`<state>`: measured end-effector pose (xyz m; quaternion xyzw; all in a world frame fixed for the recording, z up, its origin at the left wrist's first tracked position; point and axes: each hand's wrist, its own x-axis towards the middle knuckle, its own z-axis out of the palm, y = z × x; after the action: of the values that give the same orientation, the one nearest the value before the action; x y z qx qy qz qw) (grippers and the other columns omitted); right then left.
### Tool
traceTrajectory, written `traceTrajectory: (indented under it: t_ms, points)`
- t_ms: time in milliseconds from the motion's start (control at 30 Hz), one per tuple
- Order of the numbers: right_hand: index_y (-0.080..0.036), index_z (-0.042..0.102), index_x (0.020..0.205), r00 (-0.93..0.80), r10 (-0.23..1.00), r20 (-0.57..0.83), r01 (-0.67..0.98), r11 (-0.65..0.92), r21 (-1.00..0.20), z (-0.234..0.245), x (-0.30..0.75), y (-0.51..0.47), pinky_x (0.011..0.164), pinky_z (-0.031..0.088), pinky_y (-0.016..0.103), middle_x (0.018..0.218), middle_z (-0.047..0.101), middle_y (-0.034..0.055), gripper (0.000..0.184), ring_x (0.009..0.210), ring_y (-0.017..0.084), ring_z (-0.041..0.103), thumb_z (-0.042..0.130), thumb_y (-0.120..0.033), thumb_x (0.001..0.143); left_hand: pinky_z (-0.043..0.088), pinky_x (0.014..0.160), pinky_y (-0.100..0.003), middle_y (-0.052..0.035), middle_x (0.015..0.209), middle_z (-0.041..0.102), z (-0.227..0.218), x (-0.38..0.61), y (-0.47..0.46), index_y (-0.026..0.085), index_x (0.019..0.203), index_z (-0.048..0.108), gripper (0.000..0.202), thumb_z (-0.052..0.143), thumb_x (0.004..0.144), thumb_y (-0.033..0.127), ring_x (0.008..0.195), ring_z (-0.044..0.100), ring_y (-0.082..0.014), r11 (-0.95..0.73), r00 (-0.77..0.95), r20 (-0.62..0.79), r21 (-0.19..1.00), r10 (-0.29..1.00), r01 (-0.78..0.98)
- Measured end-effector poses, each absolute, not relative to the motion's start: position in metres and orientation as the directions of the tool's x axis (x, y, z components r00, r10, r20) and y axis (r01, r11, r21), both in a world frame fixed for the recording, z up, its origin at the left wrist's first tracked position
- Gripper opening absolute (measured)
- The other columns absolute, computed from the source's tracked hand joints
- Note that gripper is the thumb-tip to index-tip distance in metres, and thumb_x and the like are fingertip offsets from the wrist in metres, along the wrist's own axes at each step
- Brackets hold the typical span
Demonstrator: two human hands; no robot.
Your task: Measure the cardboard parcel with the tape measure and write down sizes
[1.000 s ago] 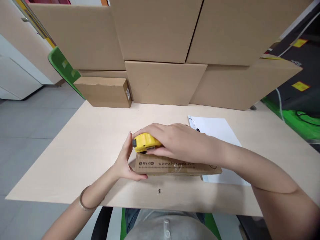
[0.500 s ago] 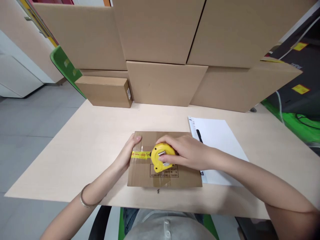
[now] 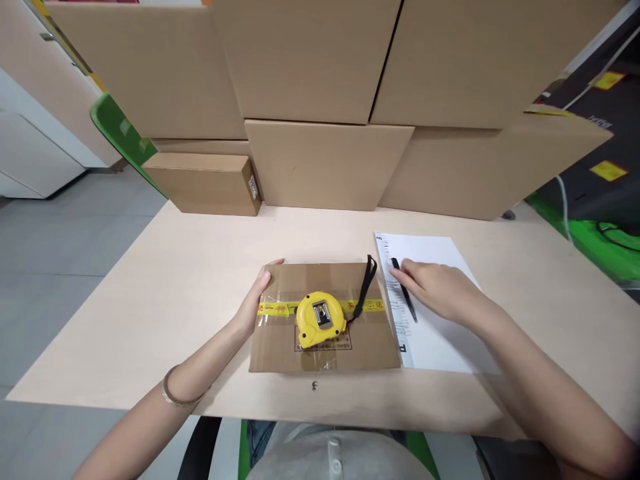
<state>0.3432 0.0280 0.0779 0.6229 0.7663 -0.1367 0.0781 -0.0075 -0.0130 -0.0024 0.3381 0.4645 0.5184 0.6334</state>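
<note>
Cardboard cartons (image 3: 330,167) wall off the far side of the pale table (image 3: 125,320), grey floor tiles (image 3: 55,247) showing to the left, and a slim closed box (image 3: 200,190) sits at the back left corner. Front and centre, a flat brown parcel (image 3: 373,350) lies on the tabletop, a strip of yellow printed tape (image 3: 273,309) running across it. And there's the yellow tape measure (image 3: 310,328), flat on top of the parcel, out of both hands, its black strap (image 3: 367,287) reaching toward the far right corner. The left hand (image 3: 254,301) grasps the parcel's left end, thumb over the top. Over on the right, white paper (image 3: 450,347) lies just beside the parcel, a black pen (image 3: 407,301) on it; the right hand (image 3: 443,288) has its fingertips at the pen's upper end, whether pinching it, I can't tell.
</note>
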Motion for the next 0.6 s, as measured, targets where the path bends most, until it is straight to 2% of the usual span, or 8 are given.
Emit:
traceTrajectory:
  t_ms: [33, 100, 200, 300, 367, 467, 533, 600]
  points:
    - [-0.022, 0.057, 0.087, -0.131, 0.927, -0.351, 0.991, 0.129, -0.03, 0.068, 0.355, 0.028, 0.068, 0.041, 0.038, 0.088, 0.074, 0.0149, 0.046, 0.08, 0.033, 0.07, 0.029, -0.05, 0.11, 0.051, 0.107, -0.043, -0.008, 0.137, 0.07, -0.006, -0.01, -0.013, 0.026, 0.14, 0.062, 0.064, 0.066, 0.089, 0.064, 0.134, 0.061, -0.0338, 0.225, 0.026, -0.229, 0.917, 0.973, -0.33]
    - [-0.021, 0.058, 0.081, -0.052, 0.906, -0.42, 0.998, 0.066, 0.02, 0.048, 0.372, 0.026, 0.064, 0.039, 0.038, 0.085, 0.075, 0.0177, 0.047, 0.077, 0.036, 0.072, 0.032, -0.049, 0.109, 0.049, 0.11, -0.043, -0.0073, 0.15, 0.062, -0.011, -0.013, -0.013, 0.031, 0.146, 0.057, 0.067, 0.065, 0.089, 0.064, 0.144, 0.052, -0.0337, 0.208, 0.046, -0.204, 0.925, 0.978, -0.317]
    - [-0.021, 0.06, 0.086, -0.056, 0.908, -0.415, 0.998, 0.051, -0.025, 0.026, 0.382, 0.018, 0.064, 0.039, 0.037, 0.086, 0.077, 0.0161, 0.048, 0.078, 0.035, 0.073, 0.028, -0.048, 0.109, 0.049, 0.111, -0.045, -0.0057, 0.162, 0.051, -0.016, -0.015, -0.014, 0.035, 0.152, 0.051, 0.072, 0.066, 0.088, 0.064, 0.149, 0.047, -0.035, 0.192, 0.102, -0.167, 0.924, 0.981, -0.33]
    - [-0.023, 0.058, 0.086, -0.074, 0.928, -0.365, 0.995, 0.044, -0.09, 0.017, 0.383, 0.01, 0.065, 0.037, 0.037, 0.08, 0.075, 0.0131, 0.049, 0.077, 0.035, 0.072, 0.027, -0.054, 0.108, 0.049, 0.111, -0.045, -0.0051, 0.161, 0.051, -0.017, -0.013, -0.014, 0.036, 0.15, 0.052, 0.07, 0.066, 0.088, 0.064, 0.148, 0.048, -0.0349, 0.2, 0.105, -0.174, 0.918, 0.979, -0.343]
    - [-0.025, 0.053, 0.08, -0.086, 0.94, -0.33, 0.988, 0.037, -0.152, 0.014, 0.381, 0.008, 0.065, 0.036, 0.037, 0.07, 0.07, 0.0103, 0.046, 0.071, 0.034, 0.069, 0.035, -0.058, 0.105, 0.05, 0.109, -0.044, -0.006, 0.153, 0.059, -0.017, -0.009, -0.013, 0.034, 0.148, 0.054, 0.069, 0.067, 0.087, 0.063, 0.144, 0.053, -0.0346, 0.212, 0.095, -0.191, 0.911, 0.977, -0.352]
    - [-0.026, 0.047, 0.076, -0.105, 0.958, -0.268, 0.955, 0.022, -0.295, 0.011, 0.38, 0.01, 0.063, 0.033, 0.035, 0.061, 0.06, 0.0051, 0.035, 0.062, 0.029, 0.061, 0.047, -0.052, 0.1, 0.053, 0.105, -0.044, -0.0061, 0.133, 0.072, -0.016, -0.005, -0.012, 0.03, 0.142, 0.059, 0.065, 0.068, 0.087, 0.062, 0.129, 0.065, -0.0339, 0.231, 0.088, -0.214, 0.893, 0.973, -0.387]
    - [-0.027, 0.042, 0.076, -0.13, 0.965, -0.228, 0.899, 0.018, -0.438, 0.007, 0.382, 0.014, 0.062, 0.034, 0.034, 0.061, 0.056, 0.0021, 0.033, 0.06, 0.024, 0.056, 0.048, -0.051, 0.098, 0.055, 0.103, -0.045, -0.0065, 0.122, 0.077, -0.016, -0.002, -0.013, 0.027, 0.138, 0.063, 0.062, 0.069, 0.087, 0.061, 0.12, 0.071, -0.0345, 0.257, 0.096, -0.24, 0.872, 0.966, -0.416]
    - [-0.027, 0.037, 0.077, -0.157, 0.969, -0.191, 0.802, 0.012, -0.597, 0.004, 0.386, 0.019, 0.059, 0.036, 0.032, 0.062, 0.051, -0.0013, 0.039, 0.058, 0.02, 0.05, 0.042, -0.061, 0.097, 0.056, 0.101, -0.046, -0.0081, 0.116, 0.08, -0.016, 0.0, -0.013, 0.024, 0.135, 0.065, 0.062, 0.07, 0.087, 0.062, 0.115, 0.074, -0.0358, 0.276, 0.105, -0.256, 0.86, 0.961, -0.43]
